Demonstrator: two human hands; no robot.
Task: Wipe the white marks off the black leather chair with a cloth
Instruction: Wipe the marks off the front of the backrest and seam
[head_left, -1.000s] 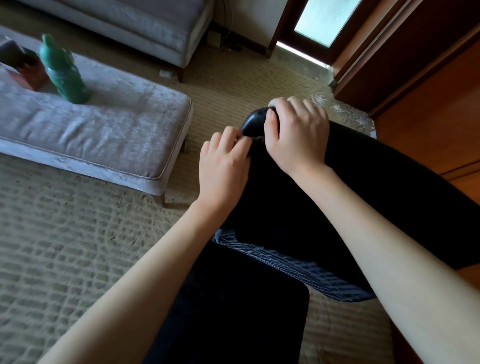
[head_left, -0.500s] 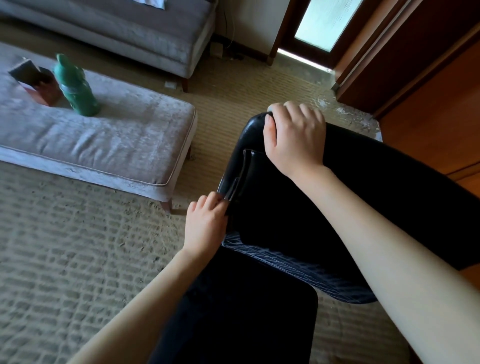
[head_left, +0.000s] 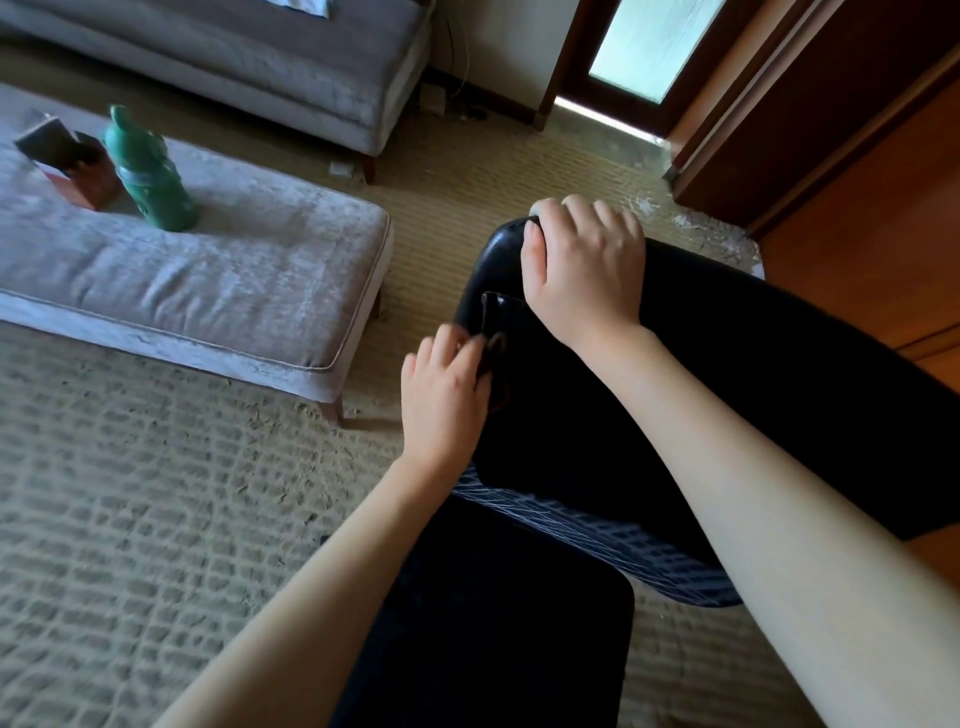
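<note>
The black leather chair (head_left: 597, 415) fills the lower right, its backrest seen from above. My right hand (head_left: 582, 270) grips the backrest's top left corner, fingers curled over the edge. My left hand (head_left: 441, 395) is blurred at the backrest's left side seam and pinches a small dark cloth (head_left: 492, 353) against the leather. The cloth is mostly hidden by my fingers and hard to tell from the chair. I see no white marks on the visible leather. A checked mesh strip (head_left: 597, 530) runs under the backrest, above the dark seat (head_left: 493, 623).
A grey cushioned bench (head_left: 234, 291) stands left of the chair with a green bottle (head_left: 150, 171) and a brown box (head_left: 78, 166) on it. A grey sofa (head_left: 260, 57) is behind. Wooden doors (head_left: 857, 156) close in on the right. Beige rug (head_left: 130, 519) covers the floor.
My left hand slid down the chair's left edge from the top corner, then came partway back up. My right hand kept its hold on the top corner.
</note>
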